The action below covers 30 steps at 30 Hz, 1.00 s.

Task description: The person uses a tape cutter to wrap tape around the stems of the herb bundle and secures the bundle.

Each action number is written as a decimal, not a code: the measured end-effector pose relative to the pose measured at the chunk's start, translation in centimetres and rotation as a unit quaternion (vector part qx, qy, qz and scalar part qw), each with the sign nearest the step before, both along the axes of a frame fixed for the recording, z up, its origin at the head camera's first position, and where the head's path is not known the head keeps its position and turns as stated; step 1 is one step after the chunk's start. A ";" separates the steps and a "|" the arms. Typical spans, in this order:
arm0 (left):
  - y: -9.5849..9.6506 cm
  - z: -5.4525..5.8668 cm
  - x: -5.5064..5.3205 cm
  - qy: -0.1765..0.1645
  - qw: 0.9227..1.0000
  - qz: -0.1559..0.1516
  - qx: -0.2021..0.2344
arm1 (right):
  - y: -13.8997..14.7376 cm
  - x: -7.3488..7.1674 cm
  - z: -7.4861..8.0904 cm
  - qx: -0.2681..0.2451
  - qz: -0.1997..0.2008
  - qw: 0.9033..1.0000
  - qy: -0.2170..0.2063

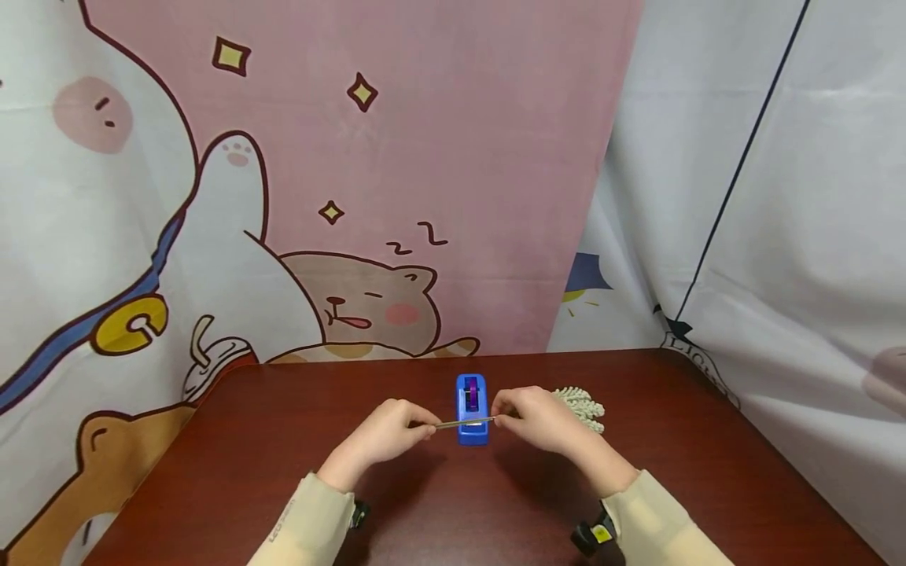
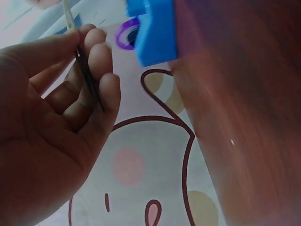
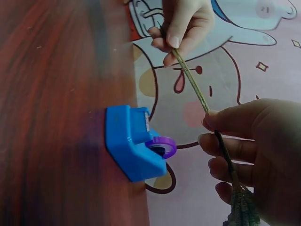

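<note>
Both hands hold a thin stemmed sprig, its yellow-green stem [image 3: 192,80] stretched between them. My left hand [image 1: 389,431] pinches one end between thumb and fingers, and in the left wrist view the dark tip [image 2: 89,77] of the stem lies across the fingers. Farther along, my right hand [image 1: 534,417] pinches the stem. Past that hand's far side hangs the sprig's pale green, bumpy cluster [image 1: 582,407], partly hidden by the hand in the head view. Below and behind the stem stands a blue tape dispenser [image 1: 472,437] carrying a purple roll [image 3: 165,147].
The dark red-brown table [image 1: 283,472] spreads beneath both arms. At its far edge hangs a pink and white cartoon-print cloth [image 1: 488,157], with a pale cloth wall [image 1: 800,236] on the right. Each wrist wears a strapped camera.
</note>
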<state>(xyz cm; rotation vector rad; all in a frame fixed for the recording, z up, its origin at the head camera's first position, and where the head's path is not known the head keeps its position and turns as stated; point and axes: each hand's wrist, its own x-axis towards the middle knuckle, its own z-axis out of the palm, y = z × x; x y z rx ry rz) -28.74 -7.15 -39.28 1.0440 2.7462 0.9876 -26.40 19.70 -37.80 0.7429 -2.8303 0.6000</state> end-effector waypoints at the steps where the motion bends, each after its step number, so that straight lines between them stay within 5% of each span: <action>1: -0.1 0.0 0.1 0.000 1.000 -0.007 -0.010 | 0.1 0.2 -0.1 0.004 0.002 1.000 -0.001; 10: -1.5 -1.0 1.4 0.059 0.991 -0.084 -0.089 | 0.1 1.9 -1.4 0.035 0.012 0.999 -0.005; 22: -1.3 -2.2 2.9 0.097 0.986 -0.074 -0.112 | 0.2 3.3 -3.5 0.054 0.026 0.998 0.018; 30: -1.4 -3.1 3.5 0.164 0.970 -0.097 -0.154 | -0.2 3.8 -5.1 0.062 0.039 0.997 0.012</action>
